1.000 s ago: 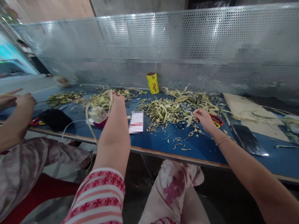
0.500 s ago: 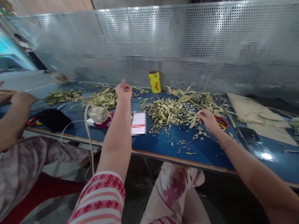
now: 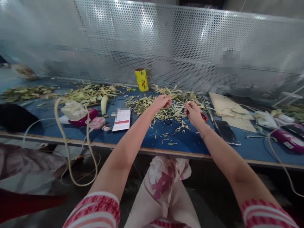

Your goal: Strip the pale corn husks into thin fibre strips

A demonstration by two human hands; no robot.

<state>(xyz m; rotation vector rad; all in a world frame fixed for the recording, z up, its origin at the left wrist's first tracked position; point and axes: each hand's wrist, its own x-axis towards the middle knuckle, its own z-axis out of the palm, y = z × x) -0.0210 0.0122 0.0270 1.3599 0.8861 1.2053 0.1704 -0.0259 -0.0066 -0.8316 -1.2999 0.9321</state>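
Note:
Over the middle heap of dried leaf strips (image 3: 140,106), my left hand (image 3: 163,101) hangs with its fingers curled closed. Whatever it holds, if anything, is too small to make out. My right hand (image 3: 193,110) is a short way to the right, a bracelet on its wrist, fingertips pinched together by some pale strips. I cannot tell whether a strip is between them. Scissors with a red handle (image 3: 204,117) lie partly hidden behind the right hand. A thin black loop (image 3: 167,121) rests at the heap's front edge, among loose scraps.
A yellow printed tube (image 3: 142,79) stands at the back by the perforated metal panel (image 3: 114,38). A flat white rectangle with a red stripe (image 3: 123,122), a purple device with a cord (image 3: 92,112), another leaf heap (image 3: 87,93), a dark phone (image 3: 225,131) and brown cardboard (image 3: 230,109) lie around.
My left hand has moved right, from the left leaf heap to the middle one, and its fingers have curled. The view has turned right, showing a second purple device.

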